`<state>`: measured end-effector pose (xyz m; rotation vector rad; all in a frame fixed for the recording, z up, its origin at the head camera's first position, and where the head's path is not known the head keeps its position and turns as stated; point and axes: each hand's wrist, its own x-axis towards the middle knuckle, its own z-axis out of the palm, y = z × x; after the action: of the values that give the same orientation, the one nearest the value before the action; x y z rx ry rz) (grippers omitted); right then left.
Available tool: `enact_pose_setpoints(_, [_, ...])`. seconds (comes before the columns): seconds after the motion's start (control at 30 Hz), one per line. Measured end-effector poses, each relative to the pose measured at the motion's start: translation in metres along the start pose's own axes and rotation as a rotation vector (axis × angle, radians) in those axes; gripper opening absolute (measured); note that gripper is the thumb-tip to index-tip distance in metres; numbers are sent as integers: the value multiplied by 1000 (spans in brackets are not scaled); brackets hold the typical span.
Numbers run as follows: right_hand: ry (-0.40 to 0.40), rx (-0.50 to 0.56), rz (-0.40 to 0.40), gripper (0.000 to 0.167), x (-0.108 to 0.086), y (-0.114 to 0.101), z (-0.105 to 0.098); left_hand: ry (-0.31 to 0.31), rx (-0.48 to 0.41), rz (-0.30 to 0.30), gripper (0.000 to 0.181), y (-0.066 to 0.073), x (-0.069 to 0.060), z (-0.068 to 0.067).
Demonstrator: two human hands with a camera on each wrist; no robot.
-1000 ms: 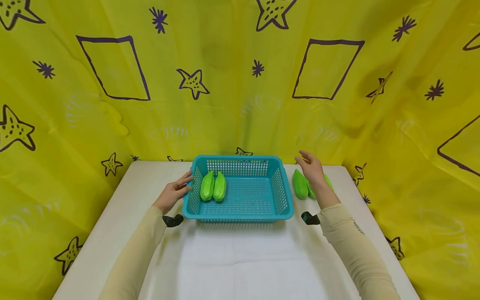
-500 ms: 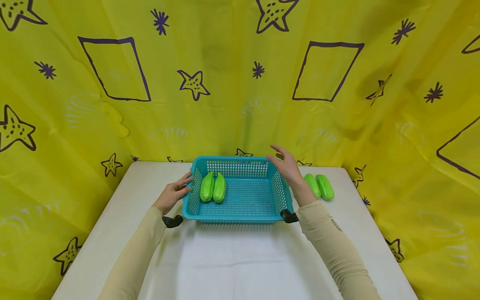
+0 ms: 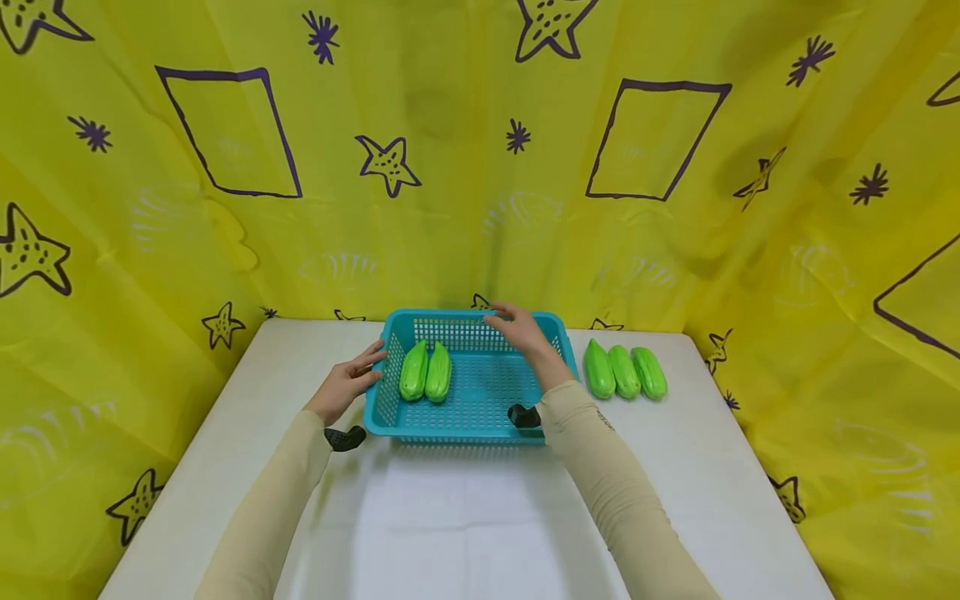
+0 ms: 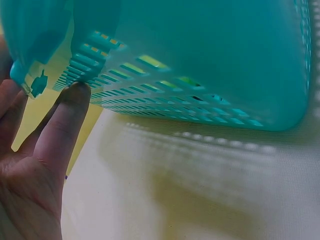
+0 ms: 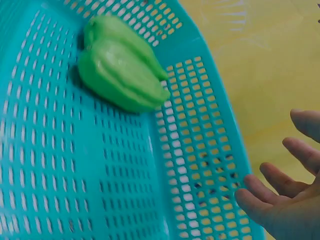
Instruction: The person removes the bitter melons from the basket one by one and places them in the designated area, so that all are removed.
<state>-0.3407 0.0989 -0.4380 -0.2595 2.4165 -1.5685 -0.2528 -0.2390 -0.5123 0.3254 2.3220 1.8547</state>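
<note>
Two long, ribbed, bright green vegetables (image 3: 425, 372) lie side by side at the left end of a turquoise perforated plastic basket (image 3: 487, 429). In the head view my left hand (image 3: 347, 386) is at the basket's left side. A fingertip of it touches the outer wall in the left wrist view, fingers mostly straight. Over the right part of the basket is my right hand (image 3: 522, 333), holding nothing. Its fingers are spread and relaxed in the right wrist view, to the right of the green vegetables (image 5: 122, 65) there.
Three more green vegetables (image 3: 625, 372) stand in a row on the white-covered table (image 3: 465, 517), right of the basket. A yellow curtain (image 3: 450, 233) with dark star drawings surrounds the table at the back and sides. Each wrist carries a small black device (image 3: 345, 438).
My right hand has moved left, from above the vegetables on the right to over the basket, uncovering all three of them. The left hand and the basket have stayed put.
</note>
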Motion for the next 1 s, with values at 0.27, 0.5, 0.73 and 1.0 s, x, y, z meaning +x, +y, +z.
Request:
enact_pose_setpoints(0.27, [-54, -23, 32, 55, 16, 2, 27, 1, 10, 2, 54, 2, 1, 1])
enact_pose_setpoints(0.5, [-58, 7, 49, 54, 22, 6, 48, 10, -3, -1, 50, 0, 2, 1])
enact_pose_setpoints(0.73, [-141, -14, 103, 52, 23, 12, 68, 0, -30, -5, 52, -3, 2, 0])
enact_pose_setpoints(1.0, [-356, 29, 170, 57, 21, 15, 83, 4, -22, 9, 52, 2, -2, 1])
